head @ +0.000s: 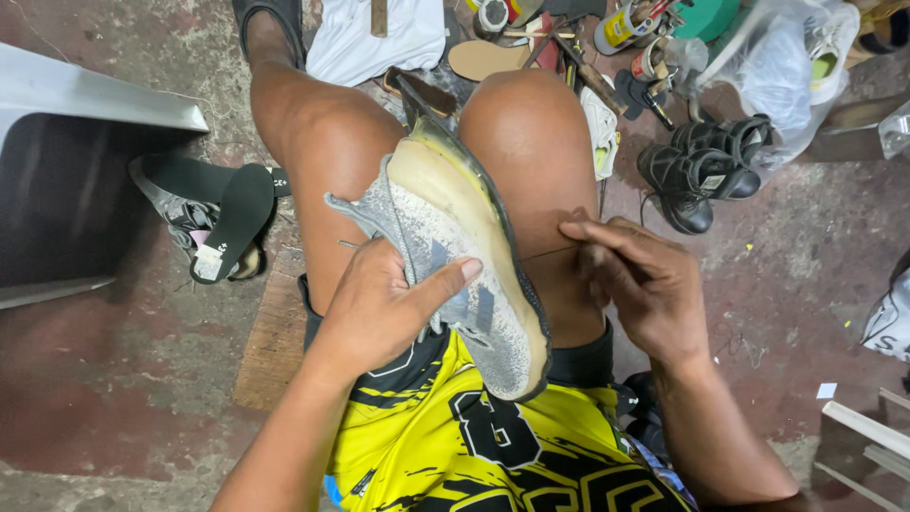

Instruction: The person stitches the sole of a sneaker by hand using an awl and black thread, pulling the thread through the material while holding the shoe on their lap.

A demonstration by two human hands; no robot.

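The person sits low, knees apart, in a yellow and black jersey [455,455]. Wedged between the thighs is a grey knit sneaker [455,275], turned on its side so its pale yellowed sole [455,204] faces up and to the right, toe end nearest the body. The left hand [379,308] clasps the sneaker's upper from the left side, fingers wrapped around the fabric and the thumb pressed across it. The right hand [645,284] sits just right of the sneaker on the right thigh, its fingers pinched shut on a thin thread [545,253] that runs taut from the sole's edge to the fingertips.

Left of the sneaker, on the stained concrete floor [114,379], lies a black insole [232,223] on top of another grey shoe [175,213]. A wooden board [275,332] shows under the left thigh. Right of the sneaker and further off stands a pair of black shoes [701,171]. Beyond the knees lie a white cloth [374,43], a tan insole [483,59], a scatter of hand tools [569,52] and a clear plastic bag [777,66].
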